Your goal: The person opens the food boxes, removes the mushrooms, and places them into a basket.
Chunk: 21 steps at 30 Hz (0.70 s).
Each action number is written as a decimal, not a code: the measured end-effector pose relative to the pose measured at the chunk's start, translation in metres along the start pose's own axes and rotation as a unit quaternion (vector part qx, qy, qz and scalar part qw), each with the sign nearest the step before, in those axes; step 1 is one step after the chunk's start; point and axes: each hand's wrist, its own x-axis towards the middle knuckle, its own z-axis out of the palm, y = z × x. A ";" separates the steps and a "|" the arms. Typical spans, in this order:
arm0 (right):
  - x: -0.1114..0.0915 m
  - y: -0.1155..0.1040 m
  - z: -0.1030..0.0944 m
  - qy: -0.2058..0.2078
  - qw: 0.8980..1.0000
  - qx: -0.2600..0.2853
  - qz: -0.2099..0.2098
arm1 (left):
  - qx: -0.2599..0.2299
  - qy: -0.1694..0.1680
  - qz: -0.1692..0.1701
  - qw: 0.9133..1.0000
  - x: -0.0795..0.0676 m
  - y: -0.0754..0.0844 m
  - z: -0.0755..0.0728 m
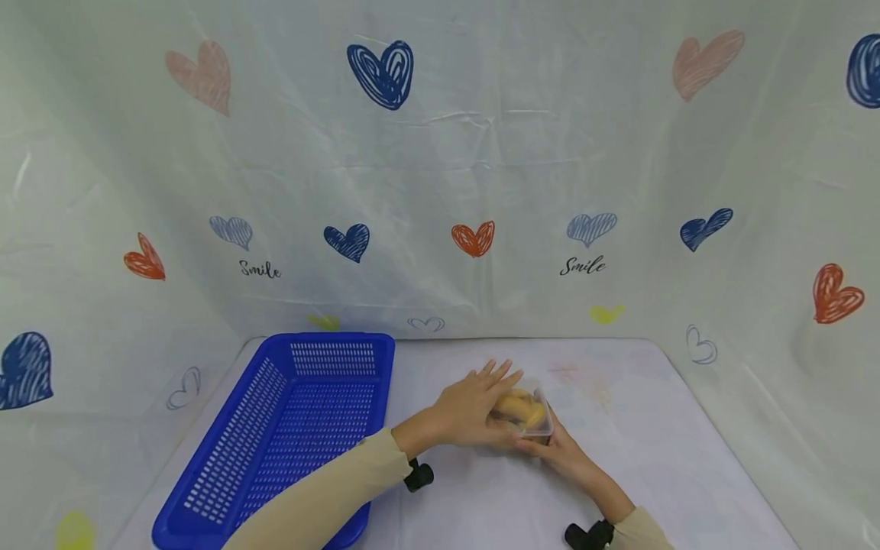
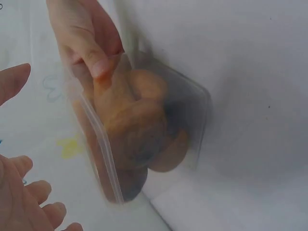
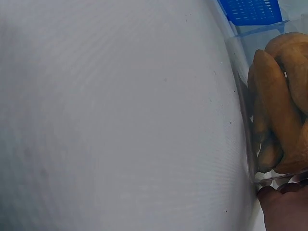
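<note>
A pale sheet (image 1: 529, 153) printed with hearts and the word "Smile" is hanging behind and on both sides of the white table (image 1: 639, 458). On the left, a blue perforated basket (image 1: 309, 412) is lying lengthwise on the table, and my beige left sleeve (image 1: 323, 489) is crossing in front of its near right part. A black device (image 1: 419, 476) is sitting at that wrist. Right of the basket, I am holding my left hand (image 1: 470, 409) with its fingers extended and spread beside the mouth of a clear plastic tub (image 2: 190, 103); in the left wrist view those fingers are standing apart from it. The tub is standing right of the table's middle, well apart from the basket, and yellow-orange pieces (image 1: 520, 409) are lying heaped inside; I cannot tell whether its base is touching the table. With my right hand (image 1: 560, 451) I am gripping the tub from its right, my thumb pressing on its wall. Farther right, another black device (image 1: 589, 535) is sitting by my right sleeve (image 1: 641, 531).
</note>
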 end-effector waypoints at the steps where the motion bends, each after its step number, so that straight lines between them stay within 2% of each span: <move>1: 0.000 0.000 0.000 -0.004 1.000 0.001 -0.001 | 0.006 -0.001 0.003 1.000 0.002 0.002 0.003; 9: -0.001 0.000 -0.001 -0.023 1.000 -0.008 -0.012 | 0.073 -0.010 0.015 0.997 0.010 0.013 0.028; 14: 0.000 -0.001 0.000 -0.022 1.000 0.001 -0.005 | 0.116 0.010 0.012 0.993 0.013 0.018 0.040; 17: 0.000 -0.001 0.000 -0.010 1.000 0.001 -0.003 | 0.150 0.021 0.010 0.988 0.014 0.021 0.045; 21: 0.000 0.001 0.000 -0.003 1.000 -0.004 -0.006 | 0.218 0.022 0.008 0.976 0.014 0.028 0.051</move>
